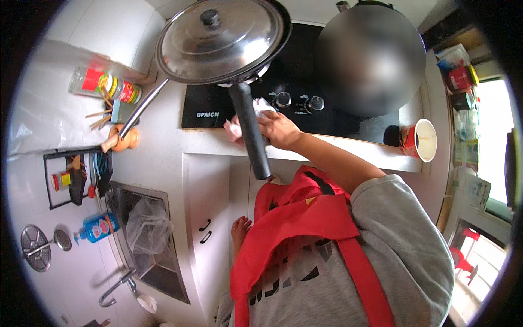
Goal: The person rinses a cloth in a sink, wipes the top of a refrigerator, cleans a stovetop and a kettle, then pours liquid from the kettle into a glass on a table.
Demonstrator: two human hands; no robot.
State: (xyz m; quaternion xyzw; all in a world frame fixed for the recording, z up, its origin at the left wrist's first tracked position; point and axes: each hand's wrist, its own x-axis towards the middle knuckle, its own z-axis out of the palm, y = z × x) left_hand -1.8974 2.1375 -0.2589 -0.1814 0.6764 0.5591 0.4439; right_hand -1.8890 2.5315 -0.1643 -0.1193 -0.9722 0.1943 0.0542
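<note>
My right hand presses a crumpled pink-and-white cloth against the front edge of a black glass gas hob. The long black handle of a pan passes over the cloth and hides part of it. On the left burner, that pan sits under a domed steel lid with a black knob. Two control knobs are just beyond my fingers. My left hand hangs low beside my red apron, partly covered by it, with its fingers curled.
A blurred round shape covers the right burner. A paper cup holding dark liquid stands at the hob's right corner. Leftward are a wooden holder with a metal-shafted utensil, jars, and a sink with a plastic bag.
</note>
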